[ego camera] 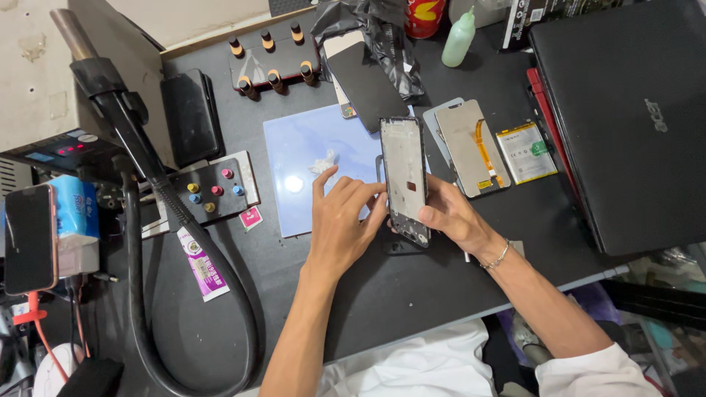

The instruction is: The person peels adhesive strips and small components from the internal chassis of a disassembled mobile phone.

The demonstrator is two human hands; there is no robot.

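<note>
A phone frame (404,173), grey inside with a dark rim, is held upright over a pale blue work mat (301,158). My right hand (450,215) grips its lower right edge. My left hand (342,217) touches the frame's left edge with its fingertips. A small white crumpled wipe (322,162) lies on the mat just above my left hand.
A detached phone screen (471,145) with an orange ribbon and a battery (525,151) lie right of the frame. A closed black laptop (632,110) fills the far right. A hot air hose (147,220), a glue tube (201,263), a green-tinted bottle (459,38) and a propped phone (29,239) stand around.
</note>
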